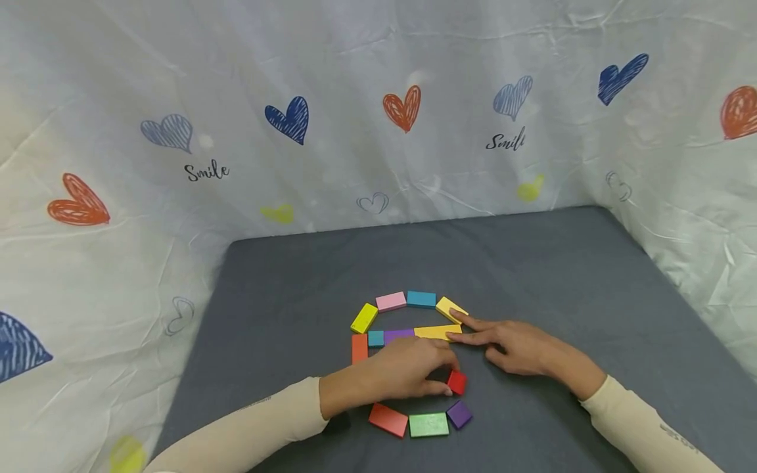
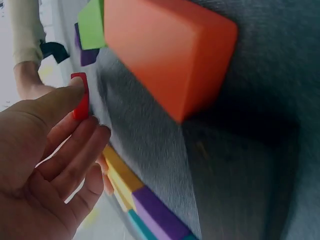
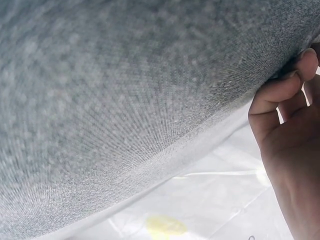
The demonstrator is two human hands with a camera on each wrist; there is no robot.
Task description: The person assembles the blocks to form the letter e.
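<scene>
My left hand [image 1: 408,369] pinches a small red block [image 1: 457,382] between thumb and fingers, low over the cloth. In the left wrist view the red block [image 2: 82,97] shows between the thumb and fingertips. My right hand [image 1: 520,347] reaches in from the right with fingers extended. One fingertip rests at a pale yellow block [image 1: 449,309], another at the end of a longer yellow block [image 1: 436,332]. A purple block [image 1: 399,336] and a small teal block [image 1: 375,339] continue that row leftward. Just below the red block lies a purple block [image 1: 459,414].
Several blocks form a curved outline: blue [image 1: 421,299], pink [image 1: 391,301], yellow-green [image 1: 364,318], orange [image 1: 359,348], coral [image 1: 388,419] and green [image 1: 428,424]. My left forearm crosses its lower left side. Dark grey cloth [image 1: 296,282] covers the surface, backed by a white heart-printed curtain [image 1: 343,164].
</scene>
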